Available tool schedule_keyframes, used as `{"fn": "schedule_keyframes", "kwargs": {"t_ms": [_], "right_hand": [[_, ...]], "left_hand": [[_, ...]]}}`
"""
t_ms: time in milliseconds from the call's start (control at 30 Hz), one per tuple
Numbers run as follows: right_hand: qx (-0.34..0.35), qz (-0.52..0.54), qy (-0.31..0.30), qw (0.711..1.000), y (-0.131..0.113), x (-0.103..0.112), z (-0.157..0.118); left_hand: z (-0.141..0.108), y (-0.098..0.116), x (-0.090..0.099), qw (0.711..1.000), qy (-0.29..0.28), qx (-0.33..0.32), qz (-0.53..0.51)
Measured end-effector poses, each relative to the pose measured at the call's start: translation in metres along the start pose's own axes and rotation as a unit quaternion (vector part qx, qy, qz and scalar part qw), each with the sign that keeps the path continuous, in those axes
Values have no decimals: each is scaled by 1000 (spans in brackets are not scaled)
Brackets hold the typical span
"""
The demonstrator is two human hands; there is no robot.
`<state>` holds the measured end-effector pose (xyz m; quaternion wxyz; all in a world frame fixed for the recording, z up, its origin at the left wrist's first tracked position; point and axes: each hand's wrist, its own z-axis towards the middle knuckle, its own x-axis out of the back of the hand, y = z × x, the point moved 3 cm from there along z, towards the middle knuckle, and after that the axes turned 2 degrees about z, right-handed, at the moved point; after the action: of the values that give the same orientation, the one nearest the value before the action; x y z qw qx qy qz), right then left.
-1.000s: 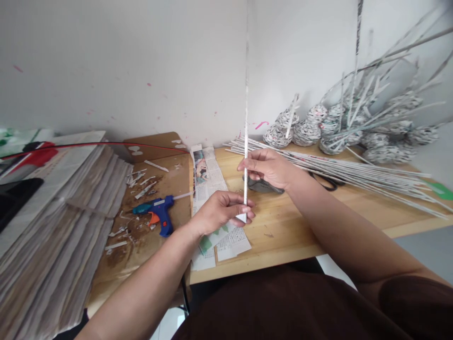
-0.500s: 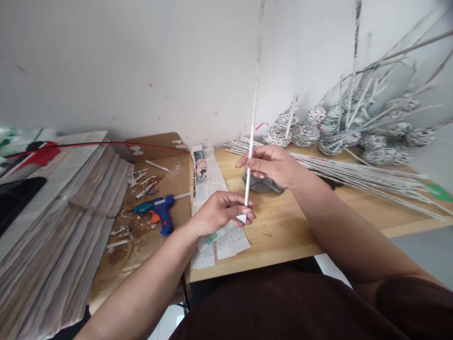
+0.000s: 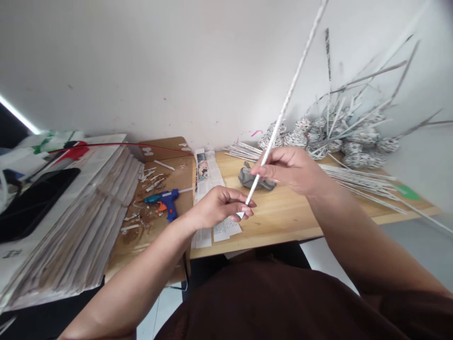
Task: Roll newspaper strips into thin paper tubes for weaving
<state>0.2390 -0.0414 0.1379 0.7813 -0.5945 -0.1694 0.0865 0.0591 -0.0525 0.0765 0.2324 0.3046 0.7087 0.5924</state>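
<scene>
A long thin rolled-paper tube (image 3: pixel 290 92) slants up to the right in front of me, its top running out of view. My left hand (image 3: pixel 226 205) pinches its lower end between thumb and fingers. Higher up, my right hand (image 3: pixel 285 167) grips the same tube between thumb and fingertips. Behind the hands, a crumpled grey cloth (image 3: pixel 247 175) lies on the wooden table (image 3: pixel 283 222). Newspaper strips (image 3: pixel 210 172) are spread to the left, partly covered by my left hand.
A blue glue gun (image 3: pixel 170 203) rests on a stained board among paper scraps. Far left stands a tall newspaper stack (image 3: pixel 113 198) with a black phone (image 3: pixel 42 200) on top. More paper tubes (image 3: pixel 357 182) lie at the right, before several woven paper shapes (image 3: pixel 361 134) by the wall.
The tube has tilted from nearly upright to leaning right. My right hand has shifted right with it, while my left hand stays at the lower end. The view has turned slightly left.
</scene>
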Motion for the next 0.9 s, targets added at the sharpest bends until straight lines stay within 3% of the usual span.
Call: {"fn": "schedule_keyframes", "kwargs": {"t_ms": [100, 300, 433, 700, 900], "right_hand": [[19, 16, 52, 998, -4, -2, -16], [34, -49, -4, 998, -12, -15, -44], [31, -44, 60, 997, -13, -16, -59], [28, -43, -4, 999, -22, -29, -72], [-20, -31, -19, 999, 3, -49, -77]], "left_hand": [[-10, -1, -8, 1000, 12, -3, 13], [-29, -6, -18, 995, 20, -31, 89], [-43, -1, -25, 992, 31, -31, 121], [-60, 1, -34, 994, 43, -3, 101], [-65, 4, -26, 988, 153, -4, -3]]}}
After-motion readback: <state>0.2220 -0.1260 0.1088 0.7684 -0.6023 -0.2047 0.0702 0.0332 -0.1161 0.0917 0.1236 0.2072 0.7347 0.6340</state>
